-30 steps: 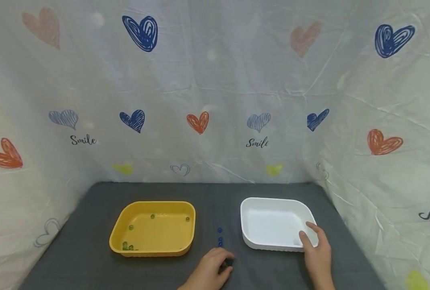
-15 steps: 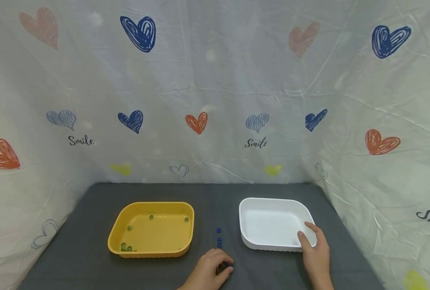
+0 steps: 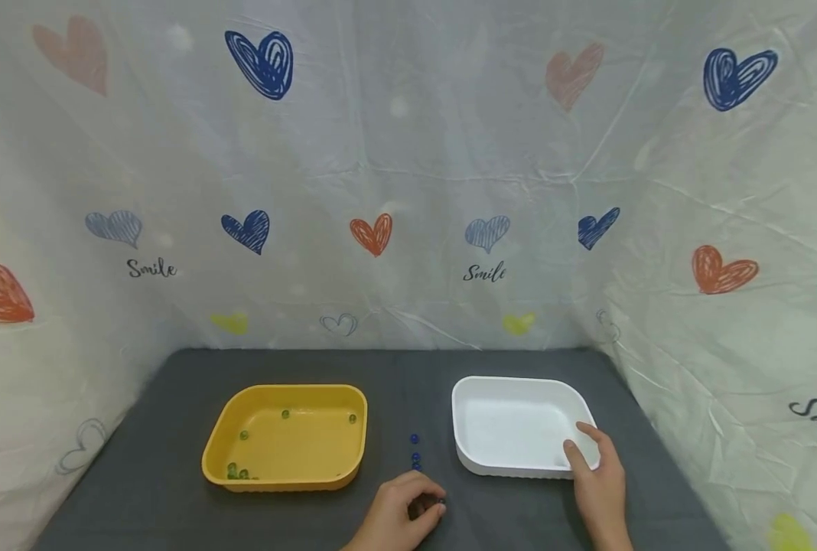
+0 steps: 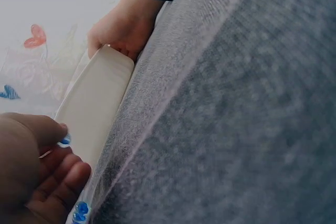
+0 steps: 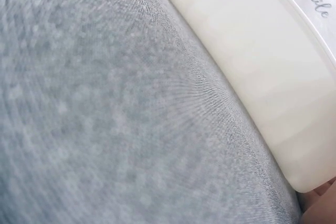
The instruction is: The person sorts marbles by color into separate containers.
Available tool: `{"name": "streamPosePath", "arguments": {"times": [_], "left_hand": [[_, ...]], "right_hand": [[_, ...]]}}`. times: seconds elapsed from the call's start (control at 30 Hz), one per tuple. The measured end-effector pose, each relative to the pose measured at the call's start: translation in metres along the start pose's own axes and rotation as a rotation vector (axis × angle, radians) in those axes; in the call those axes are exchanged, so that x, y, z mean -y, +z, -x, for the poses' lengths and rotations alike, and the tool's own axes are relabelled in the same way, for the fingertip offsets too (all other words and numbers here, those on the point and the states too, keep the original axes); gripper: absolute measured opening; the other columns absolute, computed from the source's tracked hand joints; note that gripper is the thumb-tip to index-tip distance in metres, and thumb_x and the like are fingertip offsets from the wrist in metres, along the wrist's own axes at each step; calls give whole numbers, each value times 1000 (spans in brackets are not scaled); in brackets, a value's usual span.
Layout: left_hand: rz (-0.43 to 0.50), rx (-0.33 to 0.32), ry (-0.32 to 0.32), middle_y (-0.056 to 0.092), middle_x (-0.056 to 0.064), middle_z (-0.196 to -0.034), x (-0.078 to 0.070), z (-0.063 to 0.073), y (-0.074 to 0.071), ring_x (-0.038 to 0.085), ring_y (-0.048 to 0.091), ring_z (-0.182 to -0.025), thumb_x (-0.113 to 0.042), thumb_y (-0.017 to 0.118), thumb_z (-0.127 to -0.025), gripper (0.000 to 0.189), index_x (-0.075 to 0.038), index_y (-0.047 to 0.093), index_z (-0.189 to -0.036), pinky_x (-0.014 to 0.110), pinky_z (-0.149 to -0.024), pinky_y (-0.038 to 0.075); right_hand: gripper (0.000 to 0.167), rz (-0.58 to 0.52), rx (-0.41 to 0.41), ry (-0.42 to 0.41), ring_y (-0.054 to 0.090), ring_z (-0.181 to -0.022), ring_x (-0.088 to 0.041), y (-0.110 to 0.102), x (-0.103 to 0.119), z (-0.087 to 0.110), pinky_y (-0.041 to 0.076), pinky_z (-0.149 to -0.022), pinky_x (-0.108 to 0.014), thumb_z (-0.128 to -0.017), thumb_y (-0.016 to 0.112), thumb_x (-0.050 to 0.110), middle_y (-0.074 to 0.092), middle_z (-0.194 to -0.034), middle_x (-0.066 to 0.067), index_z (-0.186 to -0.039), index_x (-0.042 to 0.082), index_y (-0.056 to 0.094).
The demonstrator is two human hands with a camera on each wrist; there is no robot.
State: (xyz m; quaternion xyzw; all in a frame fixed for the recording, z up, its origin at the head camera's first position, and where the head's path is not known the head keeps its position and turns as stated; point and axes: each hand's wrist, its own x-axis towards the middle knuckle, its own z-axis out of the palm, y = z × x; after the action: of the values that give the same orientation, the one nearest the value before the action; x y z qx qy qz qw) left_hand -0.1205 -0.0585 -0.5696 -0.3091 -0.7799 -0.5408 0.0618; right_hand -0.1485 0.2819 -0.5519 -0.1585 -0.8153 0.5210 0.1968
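Observation:
Between the thumb and index finger of my left hand [image 3: 401,511] a small blue marble [image 4: 65,139] is pinched, low over the dark cloth. Just beyond that hand in the head view, several blue marbles [image 3: 415,438] lie in a short row; the nearest are partly covered by the hand. My right hand [image 3: 600,490] grips the near right corner of a white plastic tray [image 3: 519,471], thumb over its rim. No marbles show inside this tray. In the right wrist view the tray's side wall [image 5: 252,66] fills the upper right, and only a bit of the hand shows.
A yellow tray [image 3: 286,485] stands on the left with several green marbles [image 3: 244,435] in it. Dark grey cloth [image 3: 408,375] covers the table. A pale curtain [image 3: 408,153] printed with hearts hangs behind and at both sides.
My left thumb and fingertips have drawn together on the blue marble. The right hand keeps its grip on the white tray. The whole head view has shifted slightly.

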Motion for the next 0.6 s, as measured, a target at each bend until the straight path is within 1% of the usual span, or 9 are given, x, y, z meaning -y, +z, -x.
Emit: {"name": "streamPosePath", "arguments": {"times": [0.1, 0.2, 0.33, 0.43, 0.53, 0.6], "left_hand": [[20, -5, 7, 71, -10, -99, -8, -3, -1, -2, 65, -82, -7, 80, -101, 9, -11, 79, -108, 21, -69, 59], [44, 3, -5, 72, -9, -101, -16, -11, -2, -1, 67, -86, -7, 80, -101, 9, -11, 80, -110, 23, -73, 61], [100, 9, -73, 73, -9, -103, -28, -23, 0, 1, 69, -90, -11, 81, -102, 9, -12, 81, -111, 25, -78, 63], [146, 0, -99, 75, -3, -105, -36, -34, 2, 3, 71, -92, -12, 81, -102, 9, -12, 81, -111, 26, -81, 64], [163, -16, -91, 76, 1, -106, -43, -44, 6, 4, 72, -93, -9, 80, -102, 9, -11, 82, -110, 26, -82, 64], [160, -26, -77, 76, 1, -105, -47, -50, 7, 3, 72, -93, -7, 80, -101, 9, -10, 82, -110, 25, -82, 64]], "right_hand": [[46, 4, 5, 0, 36, -155, -51, 1, 2, 0, 26, -126, -68, -107, 69, 18, 50, -158, -30, -147, 0, 58], [45, -5, -2, -18, 36, -154, -51, 1, 2, -1, 25, -126, -67, -107, 69, 17, 51, -157, -31, -147, -1, 59], [44, -6, -6, -32, 37, -154, -50, 1, 2, -1, 25, -127, -62, -107, 69, 16, 53, -156, -30, -146, -2, 59], [44, 6, -6, -30, 38, -154, -50, 1, 2, -1, 26, -127, -62, -106, 69, 16, 53, -156, -31, -146, -1, 59], [44, 11, 0, -25, 37, -154, -51, 0, 1, 0, 26, -126, -66, -106, 69, 16, 51, -156, -32, -146, -2, 59], [44, 20, 6, -17, 36, -154, -51, 0, 1, 1, 27, -125, -68, -107, 68, 17, 51, -157, -31, -146, -1, 59]]}}
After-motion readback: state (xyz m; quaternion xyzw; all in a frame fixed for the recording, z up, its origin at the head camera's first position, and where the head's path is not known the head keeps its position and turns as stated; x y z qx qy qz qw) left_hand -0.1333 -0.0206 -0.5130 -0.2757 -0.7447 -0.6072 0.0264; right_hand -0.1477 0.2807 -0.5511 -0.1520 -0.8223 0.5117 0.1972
